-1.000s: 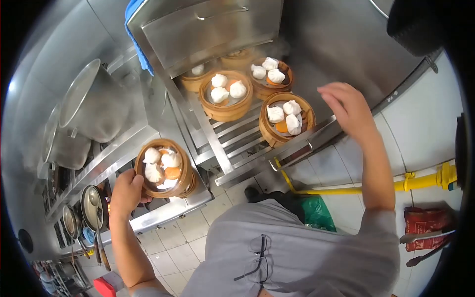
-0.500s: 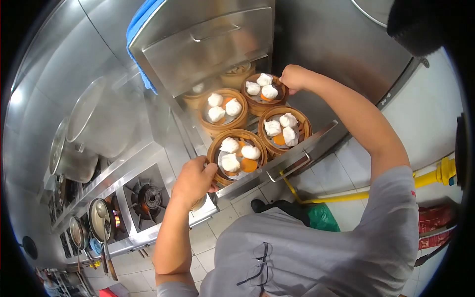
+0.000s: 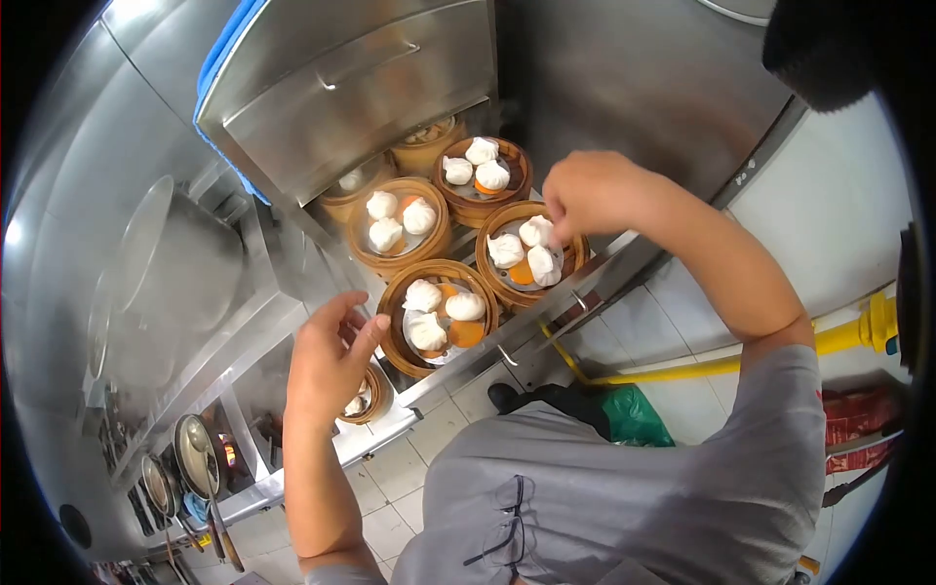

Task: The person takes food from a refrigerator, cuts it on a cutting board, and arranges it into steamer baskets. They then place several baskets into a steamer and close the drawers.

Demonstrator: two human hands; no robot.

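Several round bamboo steamers stand in a pulled-out metal drawer, each front one holding white steamed buns on paper with orange slices. My left hand [image 3: 331, 356], thumb and fingers apart and empty, is beside the rim of the front-left steamer [image 3: 387, 356]. Over the front-right steamer [image 3: 582, 255] is my right hand [image 3: 590, 195], its fingers bent down and close together near a bun [image 3: 536, 231]; its fingertips are partly hidden. Behind these are a back-left steamer [image 3: 363, 255] and a back-right steamer [image 3: 524, 161].
Above the drawer is a closed metal drawer front [image 3: 361, 88] with a blue cloth [image 3: 222, 58] at its side. A small steamer [image 3: 375, 402] sits below my left wrist. Pans [image 3: 198, 453] and a lit burner are at the left. A yellow pipe [image 3: 673, 372] runs along the right.
My left hand has let go of the front-left steamer's rim and opened. My right hand has left the back-right steamer and moved over the front-right one. The view has shifted.
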